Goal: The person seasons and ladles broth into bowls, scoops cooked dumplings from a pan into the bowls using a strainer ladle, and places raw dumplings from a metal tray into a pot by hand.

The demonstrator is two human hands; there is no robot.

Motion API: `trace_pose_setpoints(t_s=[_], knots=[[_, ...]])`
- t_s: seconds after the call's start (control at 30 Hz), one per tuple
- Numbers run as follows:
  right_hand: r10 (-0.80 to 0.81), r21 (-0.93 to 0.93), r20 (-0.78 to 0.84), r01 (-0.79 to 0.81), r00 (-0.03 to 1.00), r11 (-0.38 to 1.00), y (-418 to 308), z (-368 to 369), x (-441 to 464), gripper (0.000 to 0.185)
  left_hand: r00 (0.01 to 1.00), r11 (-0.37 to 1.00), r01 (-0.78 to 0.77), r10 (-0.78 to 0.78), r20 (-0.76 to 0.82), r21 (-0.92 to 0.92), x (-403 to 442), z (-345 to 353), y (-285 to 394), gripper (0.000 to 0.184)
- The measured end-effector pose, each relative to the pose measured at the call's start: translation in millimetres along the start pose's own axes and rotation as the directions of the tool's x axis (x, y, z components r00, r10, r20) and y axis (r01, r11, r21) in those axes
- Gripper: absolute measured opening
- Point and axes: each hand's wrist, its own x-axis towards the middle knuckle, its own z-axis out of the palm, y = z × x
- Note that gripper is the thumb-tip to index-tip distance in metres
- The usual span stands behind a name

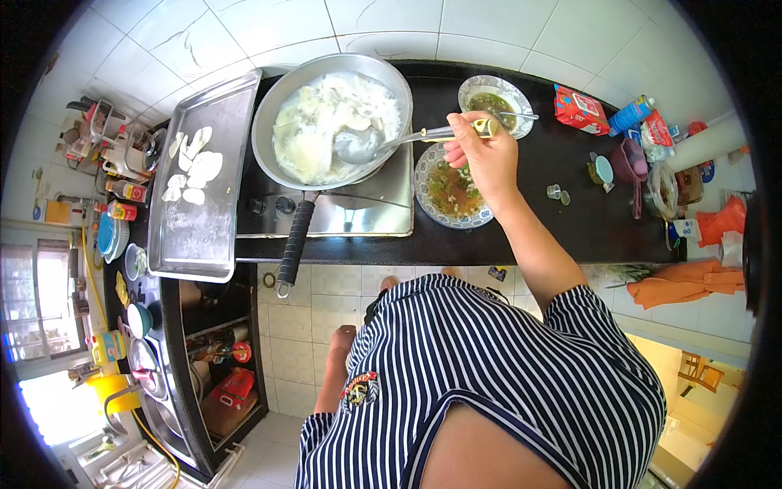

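Observation:
My right hand (484, 156) is closed around the yellow-patterned handle of a metal ladle (357, 147). The ladle's bowl rests in the pan (258, 130), among pale, flat pieces of food (338, 102) in cloudy white liquid. This pan sits on the stove (366, 213), its black handle (298, 240) pointing toward me. Below my right hand is a patterned bowl of brown broth with chopped bits (448, 191). Behind it stands a smaller bowl of greenish broth (489, 102). Low beside my body hangs my left hand (344, 336), its fingers not clear.
Left of the stove, a metal tray (195, 248) carries several flat white pieces (205, 167). Bottles (122, 210) and a sink (163, 416) are farther left. On the right stand a red packet (580, 110), a blue bottle (631, 116) and a purple pot (629, 160).

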Motion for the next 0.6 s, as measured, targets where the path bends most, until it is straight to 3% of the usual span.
trace_pose_setpoints(t_s=[0.47,0.6], knots=[[-0.086,0.053,-0.018,0.087,0.996,0.995,-12.0,-5.1,19.1,0.03,0.994,0.987,-0.101,0.096,-0.047,-0.127,5.8,7.3,-7.1,0.031],[-0.119,0.043,-0.039,0.12,0.992,0.992,-16.9,-15.9,32.7,0.032,1.0,0.982,-0.009,0.01,0.006,-0.19,-3.3,7.9,5.0,0.03]])
